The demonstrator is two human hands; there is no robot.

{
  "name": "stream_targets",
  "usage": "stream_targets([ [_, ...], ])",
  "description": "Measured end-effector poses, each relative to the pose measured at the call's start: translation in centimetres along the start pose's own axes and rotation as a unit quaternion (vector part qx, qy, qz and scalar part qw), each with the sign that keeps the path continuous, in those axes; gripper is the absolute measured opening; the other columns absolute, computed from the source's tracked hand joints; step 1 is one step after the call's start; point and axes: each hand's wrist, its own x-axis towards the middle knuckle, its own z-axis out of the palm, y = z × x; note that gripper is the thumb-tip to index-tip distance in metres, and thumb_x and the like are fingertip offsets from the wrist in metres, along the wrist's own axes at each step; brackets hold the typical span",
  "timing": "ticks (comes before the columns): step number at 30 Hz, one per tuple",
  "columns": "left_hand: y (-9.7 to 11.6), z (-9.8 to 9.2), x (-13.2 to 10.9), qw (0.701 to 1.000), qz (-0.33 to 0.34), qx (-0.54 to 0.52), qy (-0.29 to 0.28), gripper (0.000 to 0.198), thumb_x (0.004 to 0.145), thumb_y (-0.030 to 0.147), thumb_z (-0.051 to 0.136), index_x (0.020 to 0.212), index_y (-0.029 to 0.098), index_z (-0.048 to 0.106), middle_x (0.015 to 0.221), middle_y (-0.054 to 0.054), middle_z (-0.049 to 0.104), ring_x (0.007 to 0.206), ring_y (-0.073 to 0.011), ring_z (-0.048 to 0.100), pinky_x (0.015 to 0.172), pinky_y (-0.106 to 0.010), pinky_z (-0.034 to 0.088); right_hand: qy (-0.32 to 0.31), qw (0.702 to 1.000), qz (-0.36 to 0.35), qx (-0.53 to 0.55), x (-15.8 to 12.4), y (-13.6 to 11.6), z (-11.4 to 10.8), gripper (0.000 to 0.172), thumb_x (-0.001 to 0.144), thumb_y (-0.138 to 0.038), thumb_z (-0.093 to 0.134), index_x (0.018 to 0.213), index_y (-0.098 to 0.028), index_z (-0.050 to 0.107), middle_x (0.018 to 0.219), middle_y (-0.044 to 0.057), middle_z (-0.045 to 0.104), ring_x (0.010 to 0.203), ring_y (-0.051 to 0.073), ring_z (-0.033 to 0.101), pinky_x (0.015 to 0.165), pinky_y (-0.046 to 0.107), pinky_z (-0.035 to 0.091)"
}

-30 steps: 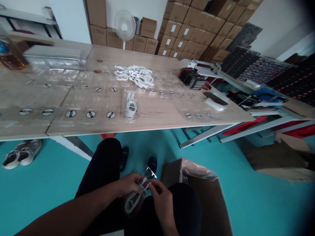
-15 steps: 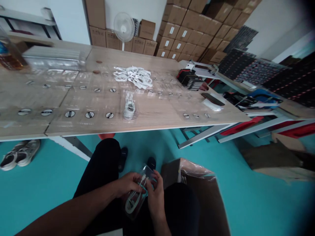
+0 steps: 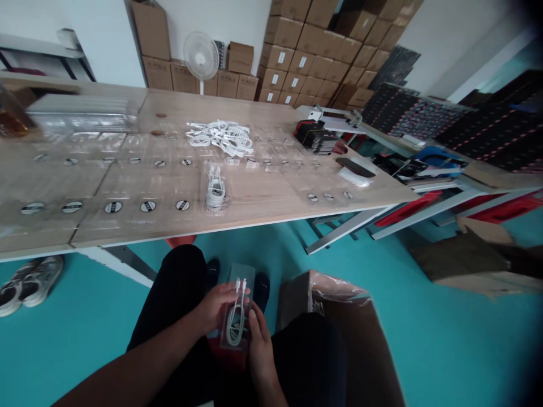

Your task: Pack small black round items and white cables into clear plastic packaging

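A coiled white charging cable (image 3: 235, 323) lies in a clear plastic package (image 3: 242, 272) held low above my lap. My left hand (image 3: 217, 307) grips the package's left side, fingertips near the cable's two white plug ends. On the opposite edge, my right hand (image 3: 260, 342) is closed along the lower right, thumb toward the cable. Something red shows under the package's lower end; I cannot make out what it is. On the table, another coiled cable (image 3: 216, 191) sits in clear plastic near the front edge, and a loose pile of white cables (image 3: 220, 137) lies behind it.
Clear plastic packages with round black-and-white labels (image 3: 148, 206) lie in rows on the wooden table (image 3: 263, 189). A stack of clear plastic (image 3: 82, 113) stands at back left. Beside my right knee is an open lined carton (image 3: 343, 333). A dark phone-like slab (image 3: 355, 167) rests at the right.
The packaged cable has turned more upright and now lies flatter toward me, its plugs pointing away. My right hand has shifted down from the plugs to the package's lower right edge.
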Motion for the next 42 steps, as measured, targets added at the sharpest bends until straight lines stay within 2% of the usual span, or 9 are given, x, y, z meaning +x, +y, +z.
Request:
stream_targets([
  [3, 0.4, 0.3, -0.1, 1.000, -0.003, -0.025, 0.003, 0.027, 0.075, 0.012, 0.066, 0.102, 0.011, 0.068, 0.105, -0.014, 0.072, 0.086, -0.0206, 0.070, 0.075, -0.028, 0.053, -0.045, 0.997, 0.041, 0.049, -0.3, -0.2, -0.2, 0.052, 0.075, -0.057, 0.065, 0.116, -0.024, 0.067, 0.105, 0.007, 0.073, 0.102, 0.028, 0.066, 0.090, 0.043, 0.052],
  [7, 0.6, 0.5, -0.1, 0.999, 0.004, -0.049, 0.017, 0.025, 0.075, 0.008, 0.061, 0.099, 0.009, 0.068, 0.104, -0.015, 0.072, 0.087, -0.0227, 0.070, 0.075, -0.030, 0.054, -0.105, 0.989, 0.062, 0.081, -0.6, -0.5, 0.0, 0.048, 0.077, -0.049, 0.068, 0.119, -0.025, 0.065, 0.106, 0.006, 0.072, 0.101, 0.027, 0.066, 0.092, 0.043, 0.050],
  [11, 0.4, 0.1, 0.1, 0.998, 0.016, -0.065, 0.005, 0.024, 0.078, 0.009, 0.057, 0.099, 0.009, 0.068, 0.103, -0.015, 0.072, 0.090, -0.0239, 0.070, 0.078, -0.033, 0.053, -0.125, 0.985, 0.068, 0.097, -0.7, -0.7, 0.2, 0.046, 0.078, -0.046, 0.067, 0.118, -0.025, 0.064, 0.107, 0.007, 0.072, 0.099, 0.027, 0.066, 0.086, 0.042, 0.052],
  [21, 0.3, 0.2, 0.0, 0.998, 0.017, -0.053, -0.020, 0.026, 0.079, 0.011, 0.061, 0.103, 0.011, 0.068, 0.112, -0.014, 0.070, 0.100, -0.0233, 0.067, 0.089, -0.033, 0.051, -0.062, 0.997, 0.036, 0.033, -0.7, -1.7, 0.2, 0.050, 0.073, -0.049, 0.072, 0.111, -0.018, 0.067, 0.094, 0.008, 0.074, 0.082, 0.024, 0.069, 0.074, 0.037, 0.055],
  [28, 0.4, 0.4, 0.0, 0.999, 0.028, -0.019, 0.036, 0.020, 0.075, 0.013, 0.064, 0.094, 0.011, 0.069, 0.096, -0.013, 0.073, 0.093, -0.0224, 0.068, 0.082, -0.030, 0.051, -0.033, 0.999, 0.042, -0.003, -0.5, -1.2, 0.0, 0.057, 0.075, -0.052, 0.069, 0.122, -0.020, 0.062, 0.109, 0.009, 0.072, 0.098, 0.028, 0.068, 0.082, 0.037, 0.056],
  [32, -0.2, 0.8, -0.6, 0.999, -0.007, 0.030, -0.027, 0.021, 0.071, 0.014, 0.067, 0.091, 0.011, 0.070, 0.083, -0.011, 0.073, 0.077, -0.0214, 0.069, 0.069, -0.029, 0.050, 0.032, 0.999, 0.026, -0.023, 0.3, -1.4, 0.1, 0.064, 0.077, -0.057, 0.063, 0.130, -0.021, 0.055, 0.114, 0.010, 0.070, 0.097, 0.028, 0.068, 0.076, 0.037, 0.057],
  [35, -0.9, 0.9, -0.8, 0.997, -0.020, 0.060, -0.047, 0.024, 0.068, 0.013, 0.068, 0.091, 0.010, 0.070, 0.075, -0.009, 0.071, 0.067, -0.0195, 0.067, 0.064, -0.028, 0.048, 0.049, 0.996, -0.015, -0.069, 1.2, -1.8, 0.5, 0.061, 0.076, -0.055, 0.065, 0.124, -0.018, 0.060, 0.109, 0.010, 0.072, 0.099, 0.028, 0.067, 0.085, 0.038, 0.054],
  [38, -1.4, 0.7, -0.5, 0.999, -0.005, 0.037, -0.016, 0.028, 0.067, 0.011, 0.070, 0.095, 0.012, 0.068, 0.084, -0.009, 0.071, 0.076, -0.0203, 0.068, 0.070, -0.028, 0.049, 0.054, 0.992, -0.039, -0.110, 1.9, -1.7, 0.7, 0.054, 0.077, -0.053, 0.064, 0.115, -0.015, 0.065, 0.111, 0.011, 0.071, 0.107, 0.027, 0.064, 0.095, 0.038, 0.049],
  [42, -2.1, -0.1, 0.1, 0.997, 0.015, 0.014, 0.073, 0.036, 0.065, 0.010, 0.074, 0.100, 0.014, 0.065, 0.095, -0.010, 0.071, 0.085, -0.0218, 0.069, 0.078, -0.032, 0.051, 0.060, 0.990, -0.041, -0.122, 2.1, -1.3, 0.8, 0.052, 0.077, -0.052, 0.064, 0.113, -0.015, 0.065, 0.111, 0.011, 0.071, 0.106, 0.026, 0.064, 0.094, 0.036, 0.049],
])
